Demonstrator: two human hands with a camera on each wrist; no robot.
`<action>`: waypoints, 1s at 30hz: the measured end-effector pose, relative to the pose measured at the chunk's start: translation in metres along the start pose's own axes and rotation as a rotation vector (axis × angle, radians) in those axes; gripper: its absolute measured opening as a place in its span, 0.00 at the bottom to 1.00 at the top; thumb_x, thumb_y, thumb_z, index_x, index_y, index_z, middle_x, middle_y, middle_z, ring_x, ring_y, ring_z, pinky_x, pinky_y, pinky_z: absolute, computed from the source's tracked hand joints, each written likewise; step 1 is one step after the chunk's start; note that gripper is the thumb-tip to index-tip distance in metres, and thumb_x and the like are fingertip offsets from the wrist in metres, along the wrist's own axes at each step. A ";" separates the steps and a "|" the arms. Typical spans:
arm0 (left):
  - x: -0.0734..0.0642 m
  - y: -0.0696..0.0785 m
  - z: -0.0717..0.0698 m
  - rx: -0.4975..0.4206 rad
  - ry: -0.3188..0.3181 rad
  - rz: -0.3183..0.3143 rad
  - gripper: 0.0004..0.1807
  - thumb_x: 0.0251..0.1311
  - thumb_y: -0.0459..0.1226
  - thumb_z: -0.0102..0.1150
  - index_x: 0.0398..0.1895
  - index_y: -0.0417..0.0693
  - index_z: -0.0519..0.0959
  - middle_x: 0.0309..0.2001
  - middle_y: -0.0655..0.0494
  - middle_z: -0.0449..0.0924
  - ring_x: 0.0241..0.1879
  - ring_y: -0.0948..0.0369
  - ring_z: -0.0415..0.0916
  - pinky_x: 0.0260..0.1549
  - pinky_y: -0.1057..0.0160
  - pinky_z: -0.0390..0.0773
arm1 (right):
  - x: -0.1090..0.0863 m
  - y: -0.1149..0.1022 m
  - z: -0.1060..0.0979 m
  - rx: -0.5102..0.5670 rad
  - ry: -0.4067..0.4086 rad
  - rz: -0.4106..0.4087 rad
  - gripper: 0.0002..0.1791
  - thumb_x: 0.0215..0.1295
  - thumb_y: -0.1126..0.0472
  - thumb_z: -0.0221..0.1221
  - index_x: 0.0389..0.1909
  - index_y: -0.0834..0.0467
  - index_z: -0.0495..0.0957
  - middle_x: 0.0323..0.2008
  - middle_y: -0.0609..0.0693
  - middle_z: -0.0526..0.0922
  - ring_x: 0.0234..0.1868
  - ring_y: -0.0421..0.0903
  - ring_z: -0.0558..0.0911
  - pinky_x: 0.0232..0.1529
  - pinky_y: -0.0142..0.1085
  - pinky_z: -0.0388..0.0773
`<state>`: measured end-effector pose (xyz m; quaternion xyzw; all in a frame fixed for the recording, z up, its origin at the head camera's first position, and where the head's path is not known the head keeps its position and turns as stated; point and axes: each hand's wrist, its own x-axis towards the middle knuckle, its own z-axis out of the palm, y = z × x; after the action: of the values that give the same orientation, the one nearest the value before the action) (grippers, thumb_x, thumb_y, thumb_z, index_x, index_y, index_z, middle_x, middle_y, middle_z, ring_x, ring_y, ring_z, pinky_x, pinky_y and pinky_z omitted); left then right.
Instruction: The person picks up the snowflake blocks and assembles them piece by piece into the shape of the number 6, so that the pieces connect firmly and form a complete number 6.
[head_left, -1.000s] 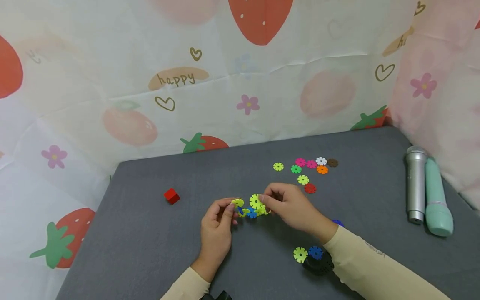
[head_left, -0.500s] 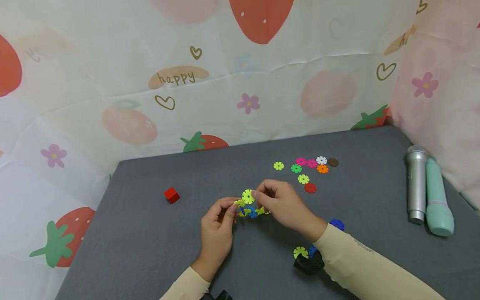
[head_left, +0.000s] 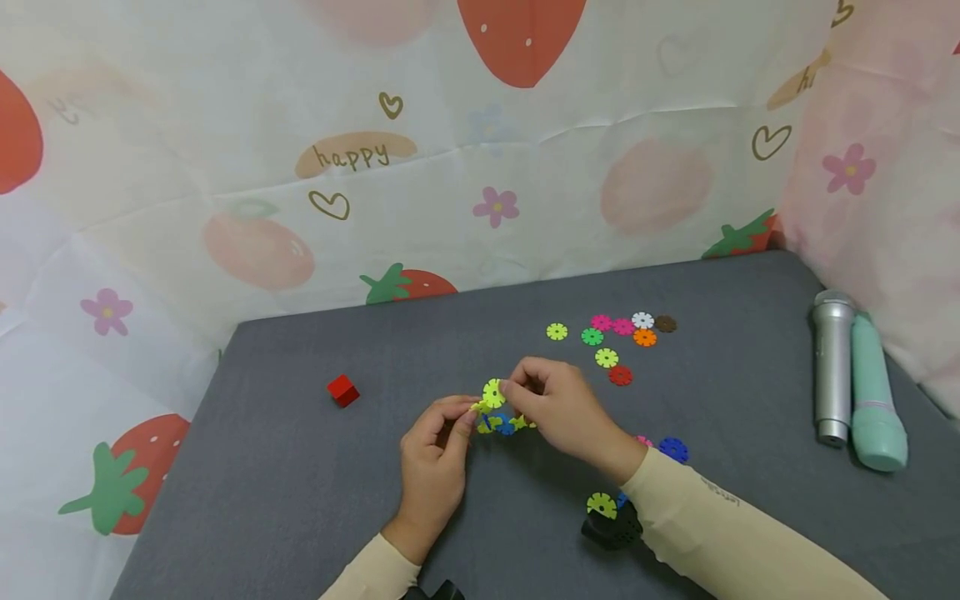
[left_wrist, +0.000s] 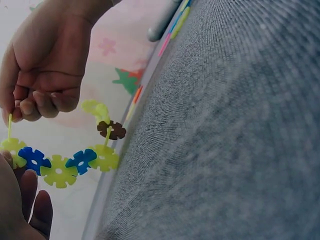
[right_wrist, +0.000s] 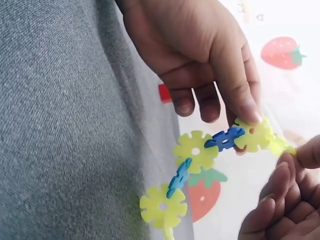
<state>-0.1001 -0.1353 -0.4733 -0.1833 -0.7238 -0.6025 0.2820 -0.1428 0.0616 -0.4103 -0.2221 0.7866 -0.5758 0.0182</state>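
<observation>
A chain of notched plastic discs (head_left: 504, 425), yellow and blue, hangs between the hands above the grey table (head_left: 300, 483). My left hand (head_left: 435, 454) pinches a yellow disc (right_wrist: 252, 134) at the chain's end, between thumb and fingers. In my right hand (head_left: 566, 412) is another yellow disc (head_left: 492, 392), gripped by its edge and standing right against the disc in the left hand. The left wrist view shows the chain curving round, with a brown disc (left_wrist: 111, 130) near its far end. My fingertips partly hide the two held discs.
Loose discs, among them an orange disc (head_left: 645, 337) and a red disc (head_left: 620, 376), lie at the back right. More, including a blue disc (head_left: 673, 450), are near the right sleeve. A red cube (head_left: 343, 391) sits left; a silver microphone (head_left: 832, 371) and a mint-green one (head_left: 876, 400) lie right.
My right hand has moved left and slightly up with its yellow disc, bringing it to the disc in the left hand. The left hand stays almost still.
</observation>
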 end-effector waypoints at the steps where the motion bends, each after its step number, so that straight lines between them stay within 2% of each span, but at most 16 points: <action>1: 0.000 0.000 0.000 -0.003 0.002 0.003 0.10 0.71 0.21 0.65 0.48 0.40 0.87 0.50 0.48 0.88 0.38 0.48 0.83 0.41 0.67 0.83 | 0.000 0.000 0.000 -0.001 -0.005 0.003 0.13 0.80 0.62 0.63 0.30 0.55 0.81 0.25 0.56 0.80 0.23 0.47 0.75 0.26 0.39 0.73; 5: 0.000 0.000 0.001 -0.003 0.011 0.017 0.10 0.70 0.18 0.65 0.46 0.38 0.87 0.49 0.44 0.88 0.36 0.47 0.82 0.39 0.68 0.83 | 0.001 -0.002 0.001 -0.007 -0.034 0.016 0.13 0.80 0.63 0.62 0.30 0.57 0.81 0.22 0.52 0.78 0.23 0.47 0.74 0.26 0.39 0.72; 11: -0.002 0.001 0.000 -0.042 0.022 0.006 0.09 0.70 0.18 0.64 0.46 0.35 0.87 0.46 0.40 0.87 0.31 0.47 0.82 0.28 0.65 0.84 | 0.004 -0.007 0.003 0.006 -0.095 0.040 0.13 0.81 0.63 0.61 0.31 0.60 0.81 0.22 0.50 0.76 0.23 0.47 0.72 0.26 0.40 0.71; 17: -0.002 0.001 -0.002 -0.096 0.011 -0.033 0.07 0.72 0.19 0.62 0.45 0.34 0.85 0.47 0.41 0.86 0.34 0.50 0.84 0.30 0.60 0.87 | 0.004 -0.009 0.008 0.019 -0.116 0.051 0.14 0.82 0.61 0.61 0.32 0.59 0.81 0.23 0.48 0.76 0.23 0.46 0.72 0.26 0.39 0.71; 19: -0.002 -0.001 -0.001 -0.106 0.003 -0.062 0.06 0.75 0.21 0.62 0.47 0.35 0.85 0.47 0.42 0.86 0.35 0.51 0.84 0.31 0.60 0.87 | 0.003 -0.008 0.007 0.031 -0.118 0.065 0.15 0.83 0.58 0.61 0.32 0.59 0.81 0.24 0.50 0.77 0.24 0.50 0.74 0.27 0.40 0.71; 20: -0.002 -0.001 0.000 -0.108 0.000 -0.081 0.06 0.76 0.22 0.61 0.48 0.35 0.84 0.46 0.42 0.85 0.36 0.51 0.83 0.32 0.61 0.87 | 0.002 -0.008 0.006 0.040 -0.120 0.074 0.15 0.84 0.57 0.61 0.33 0.58 0.81 0.24 0.52 0.78 0.25 0.54 0.76 0.27 0.40 0.72; 25: -0.003 -0.004 0.001 -0.122 0.006 -0.174 0.09 0.76 0.24 0.62 0.55 0.33 0.78 0.45 0.40 0.83 0.37 0.51 0.82 0.32 0.63 0.85 | -0.004 -0.008 -0.006 0.091 -0.110 0.093 0.16 0.85 0.50 0.60 0.35 0.54 0.81 0.31 0.62 0.80 0.30 0.58 0.77 0.31 0.42 0.74; 27: -0.003 -0.004 0.001 -0.133 0.012 -0.177 0.11 0.75 0.23 0.62 0.56 0.32 0.75 0.47 0.39 0.83 0.36 0.51 0.81 0.30 0.64 0.84 | -0.007 -0.009 -0.013 0.096 -0.096 0.081 0.15 0.85 0.49 0.60 0.36 0.53 0.82 0.31 0.63 0.80 0.30 0.58 0.77 0.31 0.42 0.74; 30: -0.003 -0.003 0.000 -0.161 0.012 -0.170 0.11 0.75 0.20 0.60 0.55 0.29 0.72 0.52 0.38 0.83 0.37 0.52 0.81 0.28 0.65 0.83 | -0.011 -0.006 -0.026 0.102 -0.079 0.060 0.14 0.85 0.51 0.61 0.37 0.54 0.82 0.31 0.63 0.79 0.34 0.66 0.78 0.35 0.45 0.77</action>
<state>-0.1000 -0.1358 -0.4776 -0.1396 -0.6844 -0.6813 0.2188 -0.1384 0.0877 -0.3990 -0.2196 0.7614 -0.6050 0.0778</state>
